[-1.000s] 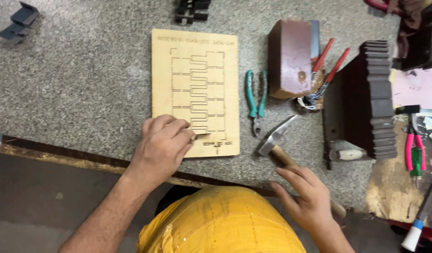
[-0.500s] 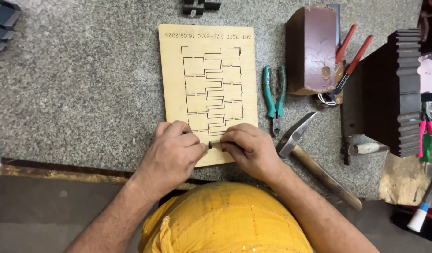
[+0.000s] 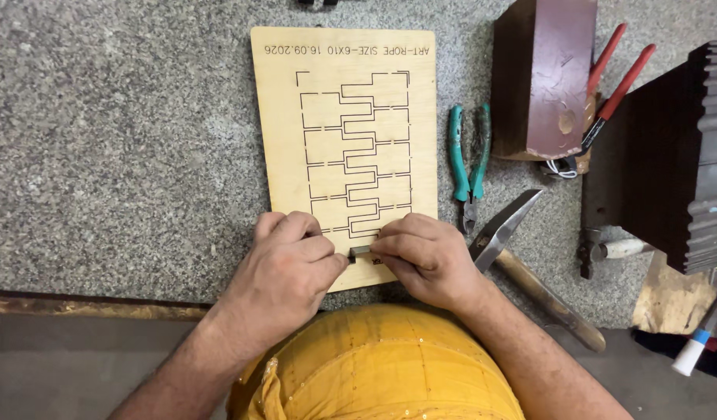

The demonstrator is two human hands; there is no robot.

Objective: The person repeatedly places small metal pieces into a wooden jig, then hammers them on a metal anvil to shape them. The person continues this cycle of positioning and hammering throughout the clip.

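While a second ago right hand [image 3: 428, 260] lay off by hammer [image 3: 522, 257], now sits on board [image 3: 343, 109] beside left hand [image 3: 292, 268]. Both pinch narrow on small dark strip [image 3: 361, 251] at board's near edge, fingertips nearly touching, strip between them over cut slots. Board flat on speckled bench [image 3: 110, 140], closer in view than before. Hammer untouched, just right of right hand; pliers [image 3: 467, 159] beyond it. Judged: shift from one-handed steadying to two-handed seating of strip.
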